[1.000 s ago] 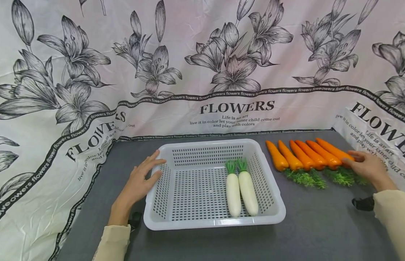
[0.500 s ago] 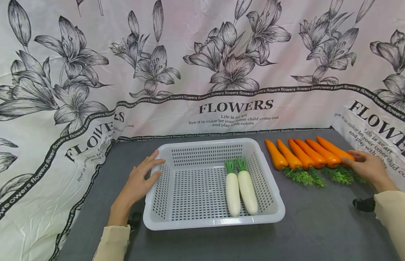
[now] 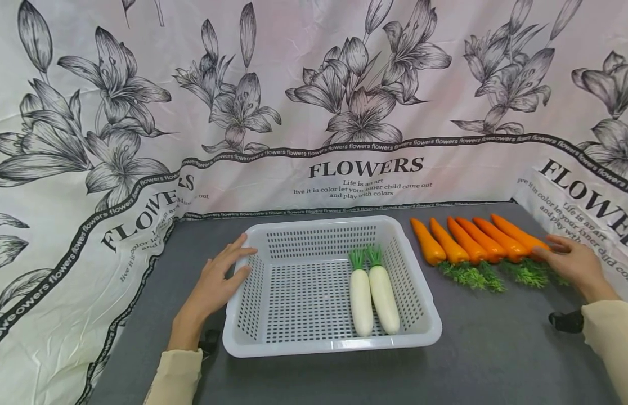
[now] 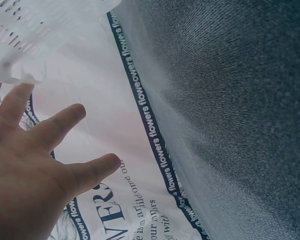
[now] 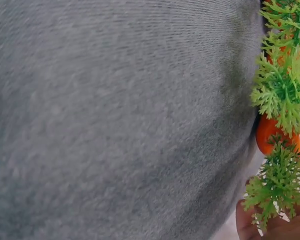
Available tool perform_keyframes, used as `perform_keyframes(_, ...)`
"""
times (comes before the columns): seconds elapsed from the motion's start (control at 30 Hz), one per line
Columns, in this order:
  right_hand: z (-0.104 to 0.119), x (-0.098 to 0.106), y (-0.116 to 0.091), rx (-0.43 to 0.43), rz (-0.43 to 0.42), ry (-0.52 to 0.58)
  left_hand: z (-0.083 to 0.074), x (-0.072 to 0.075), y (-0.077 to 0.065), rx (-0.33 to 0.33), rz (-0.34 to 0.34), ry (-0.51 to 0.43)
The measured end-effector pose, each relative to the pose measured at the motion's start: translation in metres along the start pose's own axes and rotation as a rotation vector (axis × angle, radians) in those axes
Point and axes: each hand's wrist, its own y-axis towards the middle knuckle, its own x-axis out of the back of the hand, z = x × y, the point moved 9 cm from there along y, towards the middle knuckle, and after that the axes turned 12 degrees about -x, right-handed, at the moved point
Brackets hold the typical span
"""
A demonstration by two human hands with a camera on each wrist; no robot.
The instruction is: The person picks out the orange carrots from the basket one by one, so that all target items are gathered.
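My left hand (image 3: 218,278) rests at the left rim of a white perforated plastic basket (image 3: 324,346), its fingers spread and fairly straight, as the left wrist view also shows. Inside the basket two white radishes with green tops, one (image 3: 362,304) beside the other (image 3: 385,298), lie at the right side. Right of the basket, my right hand (image 3: 574,261) is at the leafy end of the rightmost carrot (image 3: 516,230), thumb and fingers on either side of it. In the right wrist view, green leaves (image 5: 277,185) hide part of that hand.
Several more orange carrots (image 3: 466,242) lie in a row left of the held one, leafy tops (image 3: 471,275) toward me. Dark grey cloth (image 3: 496,343) covers the table. A white flower-printed curtain (image 3: 364,185) stands behind and along both sides.
The rightmost carrot has shifted very slightly to the right against its neighbours, with my right hand on it. My left hand and the basket stay in place.
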Motion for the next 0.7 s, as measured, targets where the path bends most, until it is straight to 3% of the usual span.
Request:
perform_keyframes(0.2, 0.014, 0.011, -0.014, 0.14, -0.25, -0.056, 0.001, 0.001, -0.001, 0.005, 0.009, 0.012)
perform_keyframes(0.33, 0.037, 0.015, -0.036, 0.268, -0.389, -0.006, 0.002, 0.001, -0.001, 0.006, 0.023, 0.016)
perform_keyframes(0.5, 0.075, 0.007, -0.07, 0.401, -0.373, 0.103, 0.007, 0.001, -0.001, -0.012, 0.038, -0.076)
perform_keyframes(0.63, 0.104, 0.001, -0.102, 0.481, -0.369, 0.213, 0.008, 0.005, 0.0, -0.049, 0.003, -0.224)
perform_keyframes(0.7, 0.116, -0.001, -0.118, 0.526, -0.386, 0.256, 0.008, 0.009, 0.0, -0.051, -0.02, -0.224)
